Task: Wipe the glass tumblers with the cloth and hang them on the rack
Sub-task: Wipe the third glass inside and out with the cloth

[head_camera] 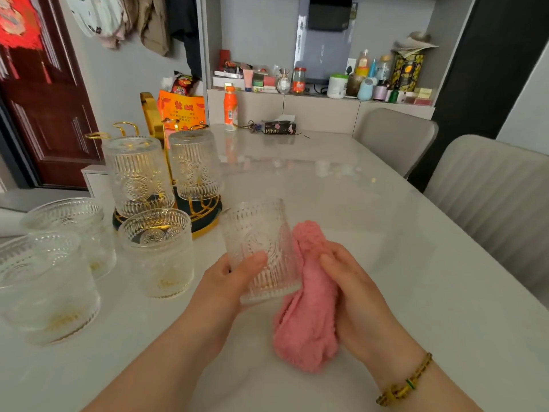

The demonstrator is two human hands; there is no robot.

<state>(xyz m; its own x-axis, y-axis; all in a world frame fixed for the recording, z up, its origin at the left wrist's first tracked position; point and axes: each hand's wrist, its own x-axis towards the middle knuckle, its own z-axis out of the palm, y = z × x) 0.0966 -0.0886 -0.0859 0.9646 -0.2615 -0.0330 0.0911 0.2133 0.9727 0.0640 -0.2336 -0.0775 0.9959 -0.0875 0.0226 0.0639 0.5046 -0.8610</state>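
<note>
The left hand [228,281] grips a ribbed, embossed glass tumbler [258,245] just above the glossy pale surface [386,233], which lies open to the right. The right hand [353,289] clutches a fluffy pink cloth [309,322] against the tumbler's side. Two hung tumblers [136,173] sit inverted on the gold rack [154,114] (three upright tumblers [157,251] crowd the left edge).

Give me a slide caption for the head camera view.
One glass tumbler in the left hand, pink cloth held against it by the right hand; two tumblers hang on the rack.
</note>
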